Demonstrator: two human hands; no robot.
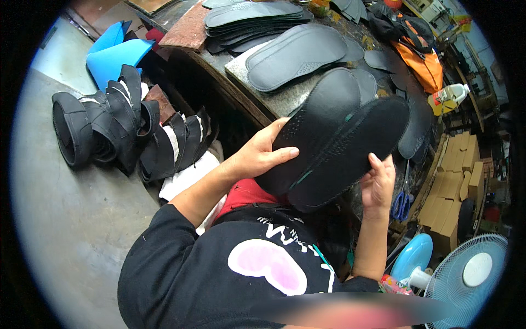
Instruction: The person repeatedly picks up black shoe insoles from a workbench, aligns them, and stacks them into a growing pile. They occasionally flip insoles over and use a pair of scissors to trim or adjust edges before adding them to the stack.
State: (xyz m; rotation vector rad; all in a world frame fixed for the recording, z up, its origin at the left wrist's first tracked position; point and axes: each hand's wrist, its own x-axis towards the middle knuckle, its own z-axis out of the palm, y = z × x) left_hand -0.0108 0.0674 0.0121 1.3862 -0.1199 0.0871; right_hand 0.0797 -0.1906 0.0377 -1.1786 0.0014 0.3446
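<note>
Two black insoles are held up side by side over my lap, tilted, their long edges meeting along a line with a little green showing. The left insole has a smooth face with small perforations; the right insole looks matte and fuzzy. My left hand is closed on the left insole, thumb on top and fingers hidden beneath. At the outer edge of the right insole, my right hand pinches with its thumb over the rim; its other fingers are partly hidden.
On the workbench lie a stack of insoles and a large insole. Black curved pieces are piled at left. Blue-handled scissors, cardboard boxes, a yellow-liquid bottle and a fan stand at right.
</note>
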